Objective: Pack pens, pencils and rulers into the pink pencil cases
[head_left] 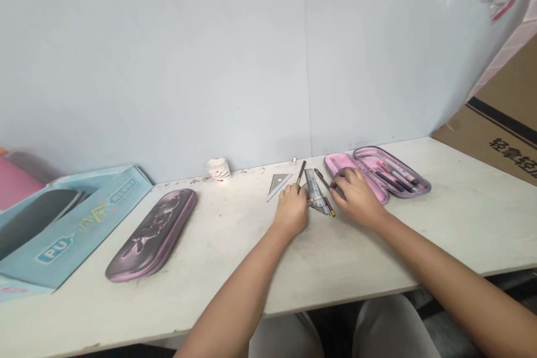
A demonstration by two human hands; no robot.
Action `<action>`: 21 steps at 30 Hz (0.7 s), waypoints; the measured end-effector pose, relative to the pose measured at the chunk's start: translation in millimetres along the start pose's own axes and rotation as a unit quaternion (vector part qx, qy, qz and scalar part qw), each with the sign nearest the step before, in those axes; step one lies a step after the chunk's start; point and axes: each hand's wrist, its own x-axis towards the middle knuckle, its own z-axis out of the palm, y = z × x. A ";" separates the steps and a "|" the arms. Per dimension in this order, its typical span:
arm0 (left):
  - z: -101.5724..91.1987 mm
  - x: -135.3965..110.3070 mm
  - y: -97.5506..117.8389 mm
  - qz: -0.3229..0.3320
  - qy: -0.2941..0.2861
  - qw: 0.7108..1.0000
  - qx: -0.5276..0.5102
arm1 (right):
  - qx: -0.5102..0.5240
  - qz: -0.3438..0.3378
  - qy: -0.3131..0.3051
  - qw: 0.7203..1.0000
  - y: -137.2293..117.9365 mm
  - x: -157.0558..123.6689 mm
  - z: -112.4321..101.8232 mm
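My left hand (292, 206) is closed, with a dark pen (301, 170) sticking up past its fingers. Curled fingers of my right hand (357, 197) meet the near end of a black pen (321, 178); the grip is partly hidden. Between my hands lies a clear ruler (314, 184), with a short red and dark pencil (329, 207) beside it. A set square (277, 184) lies just beyond my left hand, and part of another grey triangular piece (321, 210) shows under the ruler. Behind my right hand, an open pink pencil case (423, 185) holds several pens and markers.
A closed dark pencil case (153, 235) with pink edges lies on the left of the white table (235, 257). Farther left is a light blue box (84, 229). A paper cup (218, 169) stands by the wall; a cardboard box (495, 117) is at right.
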 end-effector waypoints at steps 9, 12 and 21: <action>-0.4 2.1 1.0 -0.143 0.036 0.834 -0.531 | 0.115 -0.046 -0.043 0.991 -25.2 13.2 17.6; -0.2 1.9 2.5 -0.159 0.044 0.767 -0.620 | 0.104 -0.074 -0.052 0.991 -28.9 15.8 20.1; -11.4 5.1 -9.0 -0.188 0.099 0.802 -0.559 | 0.069 -0.107 -0.006 0.992 -10.4 15.7 21.8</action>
